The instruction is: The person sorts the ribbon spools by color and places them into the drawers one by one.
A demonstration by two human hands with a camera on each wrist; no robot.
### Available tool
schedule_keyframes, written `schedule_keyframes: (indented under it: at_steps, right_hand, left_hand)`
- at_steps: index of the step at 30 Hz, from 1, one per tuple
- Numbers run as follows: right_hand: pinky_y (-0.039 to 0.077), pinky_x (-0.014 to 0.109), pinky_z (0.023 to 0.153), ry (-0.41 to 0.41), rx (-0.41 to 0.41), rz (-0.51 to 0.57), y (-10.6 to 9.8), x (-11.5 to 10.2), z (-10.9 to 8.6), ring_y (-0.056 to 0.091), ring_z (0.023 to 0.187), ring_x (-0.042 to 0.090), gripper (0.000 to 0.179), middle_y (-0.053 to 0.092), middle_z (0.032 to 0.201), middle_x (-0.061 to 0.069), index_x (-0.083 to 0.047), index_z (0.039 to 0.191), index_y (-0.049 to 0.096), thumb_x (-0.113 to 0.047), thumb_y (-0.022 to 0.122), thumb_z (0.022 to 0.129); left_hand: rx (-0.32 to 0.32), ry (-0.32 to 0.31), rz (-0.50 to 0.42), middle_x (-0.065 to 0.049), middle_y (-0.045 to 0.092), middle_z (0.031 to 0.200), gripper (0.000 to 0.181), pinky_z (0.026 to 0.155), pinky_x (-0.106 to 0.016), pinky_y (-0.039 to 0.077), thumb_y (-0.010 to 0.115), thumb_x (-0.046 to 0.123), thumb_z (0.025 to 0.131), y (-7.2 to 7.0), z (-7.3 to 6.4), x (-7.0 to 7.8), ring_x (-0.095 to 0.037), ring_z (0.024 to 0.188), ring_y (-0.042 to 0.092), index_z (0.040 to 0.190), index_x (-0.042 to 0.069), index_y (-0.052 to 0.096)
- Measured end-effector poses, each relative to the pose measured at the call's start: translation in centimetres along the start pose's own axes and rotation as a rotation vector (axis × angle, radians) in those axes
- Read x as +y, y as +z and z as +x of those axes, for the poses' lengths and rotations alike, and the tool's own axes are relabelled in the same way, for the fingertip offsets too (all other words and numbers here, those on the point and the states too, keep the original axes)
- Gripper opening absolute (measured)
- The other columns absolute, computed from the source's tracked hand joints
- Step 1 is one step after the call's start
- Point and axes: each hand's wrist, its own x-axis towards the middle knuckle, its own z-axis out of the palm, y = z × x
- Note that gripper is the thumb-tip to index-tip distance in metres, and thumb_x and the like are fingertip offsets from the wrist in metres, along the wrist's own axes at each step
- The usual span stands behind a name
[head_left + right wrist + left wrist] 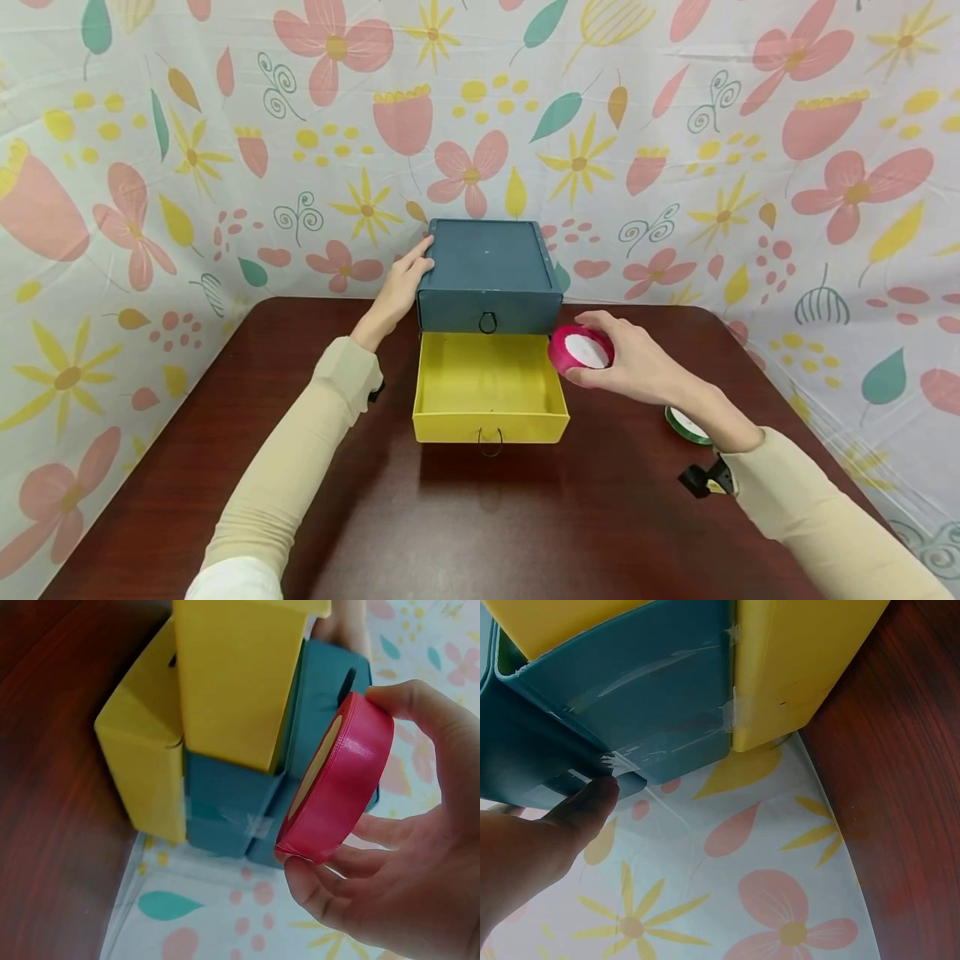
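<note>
A drawer box with a dark blue top tier (pixel 487 258) stands towards the back of the table. Its yellow drawer (pixel 450 428) is pulled out towards the front, with a bare floor. My left hand (pixel 402 287) rests against the upper left side of the blue tier. In the left wrist view, the thumb (pixel 592 802) lies along that blue side. Thumb and fingers of my right hand (pixel 637 360) grip a crimson ribbon roll (pixel 345 780) by its edges. The roll is tilted and held up beside the yellow drawer's right wall, its white round face showing in the head view.
A green-edged ribbon roll (pixel 684 427) lies on the table at the right, partly hidden by the right wrist. Thin black loop pulls hang from the blue front (pixel 450 312) and the yellow one. A flower-patterned cloth (pixel 645 192) hangs behind the dark red-brown table (pixel 360 500).
</note>
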Motion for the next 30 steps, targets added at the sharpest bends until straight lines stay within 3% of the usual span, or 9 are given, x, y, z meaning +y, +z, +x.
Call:
schedule_keyframes:
  at_steps: [9, 17, 30]
  right_hand:
    - [0.057, 0.044, 0.082, -0.033, -0.025, 0.051, 0.7, -1.7, 0.5, 0.053, 0.111, 0.026, 0.078, 0.058, 0.125, 0.010, -0.008, 0.136, 0.047, -0.036, 0.081, 0.071]
    - [0.057, 0.040, 0.082, -0.047, -0.059, 0.058, 1.5, -3.0, 1.2, 0.052, 0.111, 0.024, 0.079, 0.058, 0.126, 0.008, -0.009, 0.137, 0.047, -0.038, 0.080, 0.071]
    - [0.057, 0.033, 0.077, -0.113, -0.076, 0.079, 3.2, -4.6, 2.0, 0.052, 0.110, 0.022, 0.076, 0.059, 0.124, 0.005, -0.008, 0.135, 0.050, -0.036, 0.081, 0.070]
  left_hand:
    - [-0.026, -0.029, -0.023, 0.002, 0.017, 0.163, 0.053, 0.122, -0.045, 0.019, 0.034, 0.032, 0.103, -0.1, 0.1, 0.4, -0.021, 0.151, 0.016, 0.155, 0.028, 0.022]
    - [-0.041, -0.042, 0.001, -0.006, 0.016, 0.163, 0.054, 0.121, -0.045, 0.020, 0.033, 0.024, 0.103, -0.2, -1.6, 2.9, -0.025, 0.151, 0.016, 0.156, 0.018, 0.021]
    - [-0.044, -0.034, -0.002, -0.005, 0.016, 0.163, 0.054, 0.121, -0.046, 0.019, 0.034, 0.024, 0.103, -0.2, -1.8, 3.1, -0.025, 0.151, 0.015, 0.156, 0.018, 0.021]
